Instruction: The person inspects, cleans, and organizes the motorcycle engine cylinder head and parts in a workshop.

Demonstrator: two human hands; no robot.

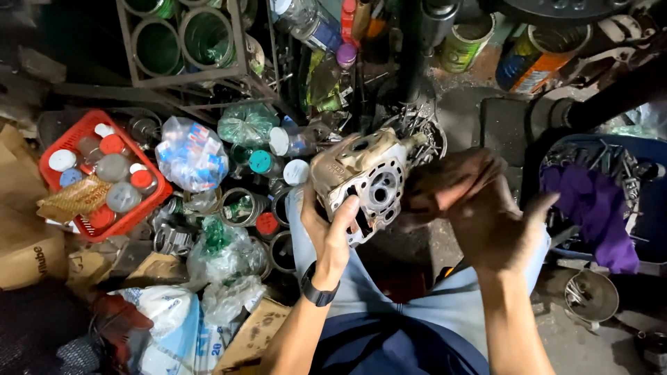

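The metal engine casting (366, 182) sits at the middle of the scene, raised above the person's lap; it is one single piece, dull grey with a tan, grimy coat on its upper body, a flat machined face turned towards the camera, one large round bore in that face and several smaller holes and slots around it. The left hand (332, 232) is closed on the casting from the near left, thumb lying across the flat face and fingers wrapped behind; a black wristwatch (319, 290) sits on that wrist. The right hand (479, 208) is just to the right of the casting, fingers loosely curled and partly open; its fingertips reach the casting's right edge, though whether they actually grip it I cannot tell.

To the far left stands one red plastic basket (59, 182) holding roughly ten small capped jars, white, red and blue lidded; one cardboard box (24, 253) lies at the left edge. Beside the basket lie several clear plastic bags (191, 156) of small parts, at least four. At the far side stand three green-lined tins (182, 38) in a metal rack. To the right, one blue tray (649, 208) holds a purple cloth (590, 205) and loose bolts; one small metal bowl (590, 295) sits near it on the floor.
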